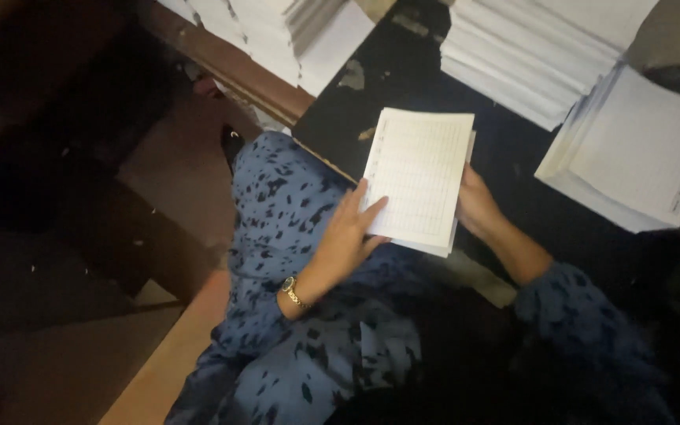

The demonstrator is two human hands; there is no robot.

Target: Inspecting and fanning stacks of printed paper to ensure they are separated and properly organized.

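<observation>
Head view, the only one I have. My left hand (348, 232) lies fingers spread and flat on the lower left corner of a thin sheaf of ruled sheets (419, 181). My right hand (475, 203) closes on the sheaf's right edge, fingers hidden behind the paper. The sheaf is held over the near edge of the dark table (403, 71), above my lap, tilted slightly.

Risk, in my judgement: the left hand only presses and does not pinch, so if the right-hand hold slackens the lower sheets could fan out or slide off towards the floor (159, 165). The light is dim, which makes misaligned edges hard to spot.

Count: one sheaf in hand; three stacks of paper on the table, namely a stack at top left (277, 31), a tall stack at top right (537, 55), and a fanned stack at right (639, 149). One gold wristwatch (291, 291) on the left wrist.
</observation>
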